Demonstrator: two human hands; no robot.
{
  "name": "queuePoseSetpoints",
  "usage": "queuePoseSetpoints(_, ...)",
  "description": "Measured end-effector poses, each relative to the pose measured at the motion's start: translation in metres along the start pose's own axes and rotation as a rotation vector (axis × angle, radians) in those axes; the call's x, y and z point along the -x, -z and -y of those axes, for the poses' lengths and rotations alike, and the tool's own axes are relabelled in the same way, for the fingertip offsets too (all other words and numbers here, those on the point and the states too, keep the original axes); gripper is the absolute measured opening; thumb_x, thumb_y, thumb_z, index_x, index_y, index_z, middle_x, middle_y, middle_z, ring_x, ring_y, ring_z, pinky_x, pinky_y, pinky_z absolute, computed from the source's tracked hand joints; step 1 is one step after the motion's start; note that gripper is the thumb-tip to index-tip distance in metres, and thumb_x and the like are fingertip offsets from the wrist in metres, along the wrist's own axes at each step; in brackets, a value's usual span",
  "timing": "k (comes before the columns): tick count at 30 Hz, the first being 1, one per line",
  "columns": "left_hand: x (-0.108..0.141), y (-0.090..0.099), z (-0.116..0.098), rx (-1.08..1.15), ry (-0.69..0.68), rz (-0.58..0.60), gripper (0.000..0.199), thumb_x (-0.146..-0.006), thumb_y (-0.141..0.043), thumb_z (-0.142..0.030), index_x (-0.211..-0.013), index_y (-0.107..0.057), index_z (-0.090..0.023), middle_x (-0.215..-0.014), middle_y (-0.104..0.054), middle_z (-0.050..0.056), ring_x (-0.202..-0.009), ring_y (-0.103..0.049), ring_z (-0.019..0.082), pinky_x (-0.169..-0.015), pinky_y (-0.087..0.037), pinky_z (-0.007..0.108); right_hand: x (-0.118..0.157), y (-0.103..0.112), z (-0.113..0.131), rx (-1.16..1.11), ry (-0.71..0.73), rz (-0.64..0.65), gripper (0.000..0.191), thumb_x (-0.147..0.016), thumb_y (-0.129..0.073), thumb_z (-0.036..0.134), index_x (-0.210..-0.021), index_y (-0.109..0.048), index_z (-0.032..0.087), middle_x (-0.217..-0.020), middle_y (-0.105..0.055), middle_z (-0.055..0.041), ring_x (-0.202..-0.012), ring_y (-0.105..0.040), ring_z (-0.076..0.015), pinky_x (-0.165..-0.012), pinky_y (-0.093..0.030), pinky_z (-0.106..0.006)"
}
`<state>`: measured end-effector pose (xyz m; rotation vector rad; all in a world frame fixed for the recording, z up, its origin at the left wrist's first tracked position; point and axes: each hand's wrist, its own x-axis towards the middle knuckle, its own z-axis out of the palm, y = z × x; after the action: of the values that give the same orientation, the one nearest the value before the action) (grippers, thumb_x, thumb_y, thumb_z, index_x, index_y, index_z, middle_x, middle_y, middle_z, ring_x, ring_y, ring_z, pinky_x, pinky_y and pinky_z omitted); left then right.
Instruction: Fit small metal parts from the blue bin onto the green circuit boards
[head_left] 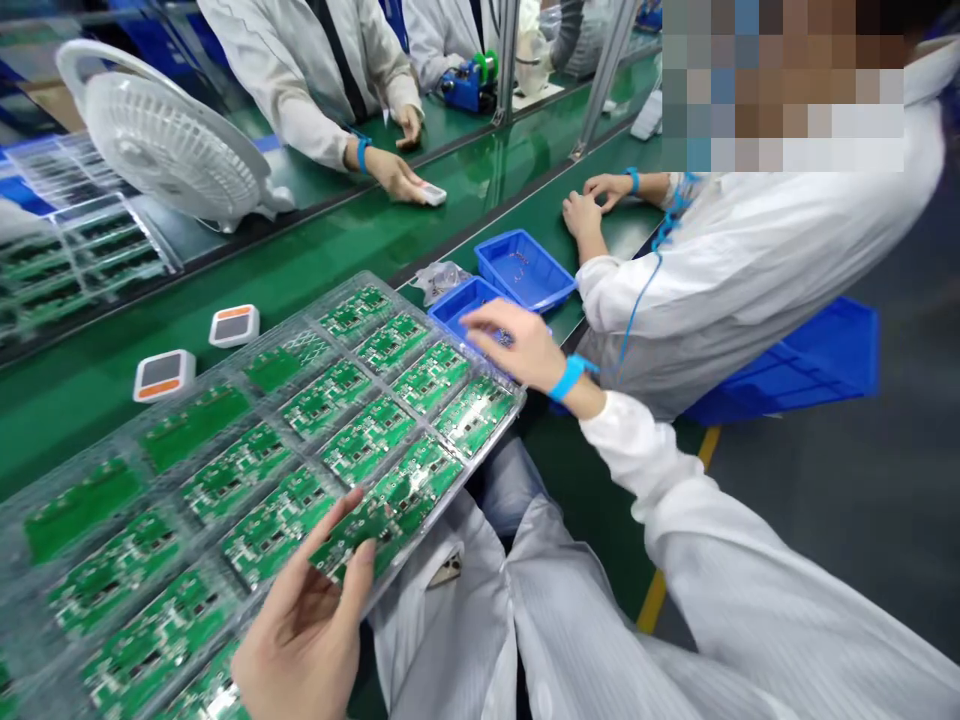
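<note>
Closest to my eyes, my left hand (pixel 300 640) is curled around the near edge of a green printed circuit board (pixel 382 520), thumb and fingers pinching it. That board sits at the corner of a clear plastic tray (pixel 180 480), which is divided into pockets holding rows of matching boards, and I can't tell whether it has left its pocket. My right hand (pixel 510 345), with a blue wrist strap (pixel 571 377) around the wrist, hangs over a small blue plastic bin (pixel 457 305) just past the tray, fingers bunched downward; whether they grip anything is hidden. A larger blue bin (pixel 525 270) stands touching it, and a crumpled clear plastic bag (pixel 439 280) lies just beside them. Two white devices with orange edges (pixel 163 375) rest on the green workbench (pixel 247 250) left of the tray. To my right, a co-worker's hands (pixel 592 205) lie on the bench, while across the divider another co-worker's hand (pixel 397 175) touches a small white device (pixel 433 194). A white desk fan (pixel 172 150) stands beyond.
</note>
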<state>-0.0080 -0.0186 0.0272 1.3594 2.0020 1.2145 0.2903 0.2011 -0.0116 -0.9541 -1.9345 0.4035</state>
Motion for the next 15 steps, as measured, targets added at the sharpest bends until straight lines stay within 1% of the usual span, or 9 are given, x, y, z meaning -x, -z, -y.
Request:
queuePoseSetpoints(1, 0.000, 0.003, 0.001, -0.009, -0.003, -0.015, 0.047, -0.093, -0.088, -0.043, -0.139, -0.086, -0.032, -0.060, -0.040, -0.008, -0.058, -0.031, 0.011, -0.050, -0.027, 0.023, -0.014, 0.015, -0.026, 0.134, -0.103, 0.003, 0.027, -0.112, -0.065, 0.032, -0.127, -0.081, 0.015, -0.124, -0.083, -0.0133, -0.109, -0.077, -0.0238, -0.107, -0.063, -0.042)
queuePoseSetpoints(2, 0.001, 0.006, 0.002, -0.010, -0.004, -0.028, 0.047, -0.093, -0.088, -0.043, -0.139, -0.086, -0.033, -0.060, -0.039, -0.008, -0.058, -0.030, 0.011, -0.051, -0.027, 0.023, -0.027, 0.029, -0.051, 0.293, -0.223, 0.071, 0.030, -0.111, -0.063, 0.028, -0.130, -0.081, 0.013, -0.126, -0.082, -0.0154, -0.111, -0.077, -0.0238, -0.108, -0.061, -0.040)
queuePoseSetpoints(3, 0.002, 0.008, 0.002, -0.005, -0.002, -0.036, 0.047, -0.093, -0.088, -0.043, -0.139, -0.086, -0.033, -0.061, -0.039, -0.008, -0.057, -0.030, 0.011, -0.051, -0.027, 0.023, -0.040, 0.042, -0.075, 0.456, -0.332, 0.166, 0.033, -0.112, -0.059, 0.024, -0.133, -0.081, 0.012, -0.132, -0.081, -0.0172, -0.116, -0.076, -0.0244, -0.113, -0.058, -0.039)
queuePoseSetpoints(4, 0.002, 0.009, 0.002, 0.003, 0.002, -0.043, 0.047, -0.093, -0.088, -0.043, -0.138, -0.086, -0.033, -0.061, -0.039, -0.008, -0.057, -0.030, 0.011, -0.051, -0.027, 0.022, -0.051, 0.053, -0.096, 0.595, -0.414, 0.294, 0.034, -0.112, -0.057, 0.023, -0.135, -0.081, 0.013, -0.138, -0.080, -0.0175, -0.123, -0.075, -0.0251, -0.118, -0.056, -0.038)
queuePoseSetpoints(6, 0.003, 0.011, 0.001, 0.004, 0.012, -0.057, 0.046, -0.093, -0.088, -0.044, -0.137, -0.087, -0.031, -0.062, -0.039, -0.008, -0.057, -0.030, 0.011, -0.051, -0.028, 0.022, -0.067, 0.067, -0.127, 0.669, -0.493, 0.388, 0.032, -0.108, -0.062, 0.017, -0.128, -0.085, 0.009, -0.135, -0.082, -0.0209, -0.125, -0.076, -0.0296, -0.118, -0.055, -0.041)
queuePoseSetpoints(7, 0.004, 0.012, 0.000, -0.006, 0.012, -0.067, 0.046, -0.093, -0.088, -0.044, -0.137, -0.087, -0.031, -0.061, -0.039, -0.008, -0.058, -0.031, 0.011, -0.051, -0.029, 0.022, -0.072, 0.071, -0.138, 0.688, -0.517, 0.424, 0.031, -0.105, -0.064, 0.014, -0.125, -0.087, 0.008, -0.133, -0.083, -0.0217, -0.125, -0.076, -0.0309, -0.118, -0.056, -0.042)
queuePoseSetpoints(9, 0.005, 0.013, 0.000, -0.036, 0.004, -0.102, 0.045, -0.094, -0.088, -0.043, -0.137, -0.087, -0.031, -0.061, -0.038, -0.007, -0.059, -0.032, 0.012, -0.052, -0.030, 0.023, -0.078, 0.071, -0.152, 0.702, -0.544, 0.468, 0.028, -0.101, -0.069, 0.012, -0.121, -0.088, 0.007, -0.128, -0.084, -0.0225, -0.124, -0.078, -0.0320, -0.117, -0.056, -0.042)
queuePoseSetpoints(12, 0.006, 0.014, 0.001, -0.072, 0.006, -0.158, 0.043, -0.095, -0.088, -0.040, -0.137, -0.087, -0.033, -0.061, -0.040, -0.007, -0.060, -0.035, 0.013, -0.055, -0.033, 0.026, -0.082, 0.065, -0.162, 0.723, -0.554, 0.518, 0.024, -0.100, -0.075, 0.014, -0.118, -0.089, 0.007, -0.127, -0.085, -0.0241, -0.124, -0.078, -0.0327, -0.118, -0.056, -0.042)
queuePoseSetpoints(15, 0.007, 0.017, 0.002, -0.075, 0.018, -0.184, 0.043, -0.095, -0.089, -0.038, -0.137, -0.087, -0.034, -0.060, -0.042, -0.007, -0.061, -0.035, 0.014, -0.057, -0.034, 0.028, -0.085, 0.059, -0.170, 0.740, -0.548, 0.544, 0.024, -0.102, -0.075, 0.019, -0.116, -0.088, 0.004, -0.126, -0.083, -0.0280, -0.125, -0.077, -0.0360, -0.119, -0.055, -0.046)
